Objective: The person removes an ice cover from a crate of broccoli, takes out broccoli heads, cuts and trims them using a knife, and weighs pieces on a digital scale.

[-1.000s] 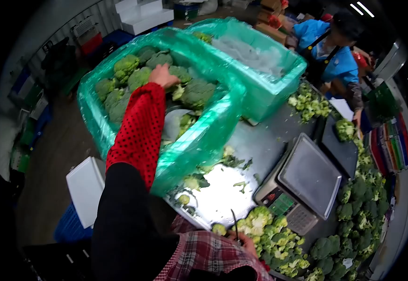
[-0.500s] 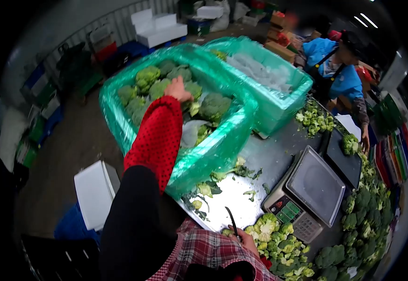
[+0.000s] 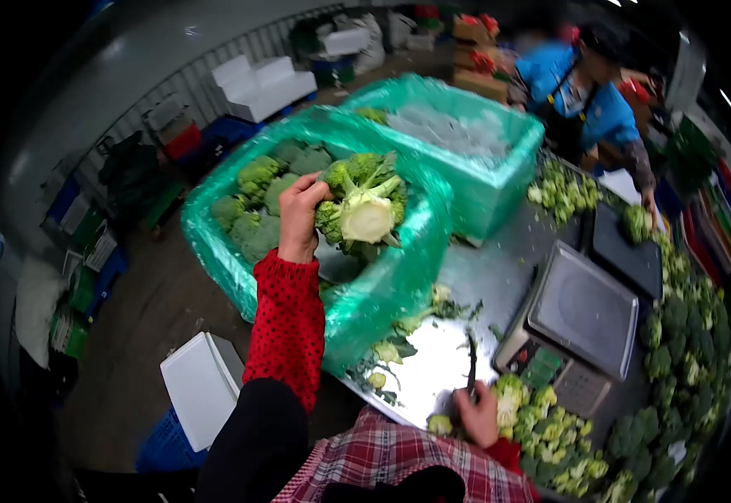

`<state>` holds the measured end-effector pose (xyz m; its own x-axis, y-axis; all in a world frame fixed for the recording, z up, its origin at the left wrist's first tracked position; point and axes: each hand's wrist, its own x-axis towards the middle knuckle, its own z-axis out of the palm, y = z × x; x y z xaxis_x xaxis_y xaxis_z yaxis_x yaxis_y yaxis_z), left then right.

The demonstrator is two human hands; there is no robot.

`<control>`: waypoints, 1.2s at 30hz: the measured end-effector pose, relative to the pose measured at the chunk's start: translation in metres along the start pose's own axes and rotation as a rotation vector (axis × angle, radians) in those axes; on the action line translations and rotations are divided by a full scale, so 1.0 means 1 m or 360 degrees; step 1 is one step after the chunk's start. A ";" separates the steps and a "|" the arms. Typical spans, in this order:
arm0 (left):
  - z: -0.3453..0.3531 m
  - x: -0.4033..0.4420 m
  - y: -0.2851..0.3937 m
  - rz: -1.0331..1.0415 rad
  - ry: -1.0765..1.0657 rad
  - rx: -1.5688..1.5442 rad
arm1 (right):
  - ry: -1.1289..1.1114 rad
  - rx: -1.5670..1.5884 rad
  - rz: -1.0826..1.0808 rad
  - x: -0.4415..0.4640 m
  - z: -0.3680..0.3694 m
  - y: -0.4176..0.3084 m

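Note:
My left hand (image 3: 300, 220) grips a broccoli head (image 3: 367, 215) by its side, with the pale cut stem facing me. It hangs above a box lined with green plastic (image 3: 386, 293), where more broccoli heads (image 3: 258, 235) lie. In my right hand (image 3: 478, 416), low over the metal table (image 3: 432, 369), is a knife with a dark curved blade (image 3: 472, 359) pointing away from me. Broccoli trimmings (image 3: 389, 350) lie on the table between the box and the knife. A pile of cut broccoli pieces (image 3: 541, 427) is right beside my right hand.
A digital scale (image 3: 583, 306) stands on the table's right side. Behind the first box is a second green-lined box (image 3: 491, 189). Across the table, a person in blue (image 3: 604, 109) touches a broccoli head (image 3: 636, 224). Many broccoli heads (image 3: 676, 335) line the right edge.
My left hand has lifted a broccoli head out of the green-lined box and turned its stem toward me. My right hand still has the knife, which now points more upright.

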<state>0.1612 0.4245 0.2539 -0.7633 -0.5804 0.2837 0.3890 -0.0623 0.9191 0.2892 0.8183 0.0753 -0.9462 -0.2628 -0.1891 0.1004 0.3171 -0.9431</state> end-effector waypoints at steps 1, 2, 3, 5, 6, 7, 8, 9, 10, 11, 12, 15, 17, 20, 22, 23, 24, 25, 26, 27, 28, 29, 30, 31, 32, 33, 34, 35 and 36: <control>0.015 -0.021 0.008 -0.0049 -0.0100 -0.0037 | 0.0100 0.0030 -0.0004 0.012 -0.001 -0.022; 0.026 -0.039 0.010 -0.0141 -0.0184 -0.0053 | 0.0350 0.0133 -0.0441 0.029 0.006 -0.030; 0.036 -0.056 0.009 -0.0231 -0.0267 -0.0077 | 0.0340 0.0170 -0.0483 0.036 0.000 -0.046; 0.052 -0.092 0.005 -0.0411 -0.0474 0.0082 | 0.0296 0.0404 -0.0555 0.043 -0.003 -0.081; 0.051 -0.106 -0.011 -0.0513 -0.0579 0.0136 | 0.0193 0.0541 -0.0621 0.042 -0.005 -0.088; 0.052 -0.124 -0.022 -0.0655 -0.0594 0.0282 | 0.0106 0.0612 -0.0583 0.037 -0.003 -0.085; 0.049 -0.140 -0.038 -0.0791 -0.0620 0.0363 | 0.0123 0.0445 -0.0550 0.034 0.001 -0.075; 0.044 -0.156 -0.056 -0.0912 -0.0645 0.0447 | 0.0128 0.0282 -0.0531 0.030 0.005 -0.062; 0.037 -0.172 -0.074 -0.1005 -0.0686 0.0514 | 0.0108 0.0499 -0.0231 0.027 0.015 -0.032; 0.026 -0.188 -0.101 -0.0981 -0.0647 0.0644 | 0.0096 0.0715 0.0048 0.026 0.025 -0.005; 0.021 -0.203 -0.117 -0.1048 -0.0674 0.0777 | 0.0055 0.0945 0.0445 0.022 0.029 0.002; 0.018 -0.239 -0.121 -0.0712 -0.1113 0.1484 | 0.0035 0.0906 0.0817 0.027 0.039 0.046; 0.021 -0.244 -0.118 -0.0694 -0.1238 0.1544 | 0.0054 0.0804 0.0740 0.030 0.035 0.048; 0.027 -0.245 -0.119 -0.0497 -0.1215 0.1695 | 0.0549 -0.0032 -0.0347 0.033 0.029 0.061; 0.021 -0.246 -0.132 -0.0535 -0.1163 0.1566 | 0.0259 -0.0383 -0.0416 0.020 0.003 0.022; 0.019 -0.249 -0.134 -0.0597 -0.1116 0.1438 | 0.0070 -0.0399 -0.0349 0.013 0.000 0.019; 0.020 -0.249 -0.134 -0.0713 -0.1073 0.1268 | 0.0076 -0.0388 -0.0339 0.010 -0.001 0.024; 0.021 -0.248 -0.136 -0.0705 -0.1083 0.1277 | -0.0015 -0.0669 -0.0428 0.011 -0.003 0.031; 0.020 -0.249 -0.137 -0.0703 -0.1029 0.1198 | -0.0111 -0.0950 -0.0519 0.013 -0.003 0.031; 0.019 -0.251 -0.141 -0.0695 -0.0972 0.1120 | -0.0104 -0.0939 -0.0528 0.013 -0.004 0.028; 0.014 -0.256 -0.149 -0.0627 -0.0884 0.1094 | -0.0184 -0.0979 -0.0451 0.011 -0.005 0.024; 0.012 -0.259 -0.147 -0.0635 -0.0886 0.1116 | -0.0274 -0.1013 -0.0364 0.008 -0.004 0.021; 0.011 -0.261 -0.144 -0.0553 -0.0813 0.1162 | -0.0288 -0.1064 -0.0404 0.007 -0.002 0.026; 0.010 -0.260 -0.143 -0.0464 -0.0743 0.1202 | -0.0288 -0.1046 -0.0401 0.008 0.000 0.028; 0.007 -0.260 -0.145 -0.0461 -0.0721 0.1188 | -0.0321 -0.1091 -0.0394 0.010 0.002 0.029; 0.007 -0.259 -0.146 -0.0463 -0.0728 0.1199 | -0.0355 -0.1138 -0.0386 0.012 0.003 0.031; 0.007 -0.259 -0.146 -0.0426 -0.0772 0.1260 | -0.0358 -0.1126 -0.0377 0.016 0.005 0.032; 0.008 -0.260 -0.144 -0.0400 -0.0817 0.1323 | -0.0396 -0.1165 -0.0398 0.019 0.007 0.032; 0.014 -0.261 -0.139 -0.0358 -0.0861 0.1438 | -0.0433 -0.1205 -0.0419 0.022 0.009 0.033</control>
<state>0.2987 0.5958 0.0559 -0.9829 -0.1804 -0.0375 -0.1445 0.6286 0.7642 0.2745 0.8144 0.0379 -0.7928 -0.5932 -0.1398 -0.4380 0.7141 -0.5460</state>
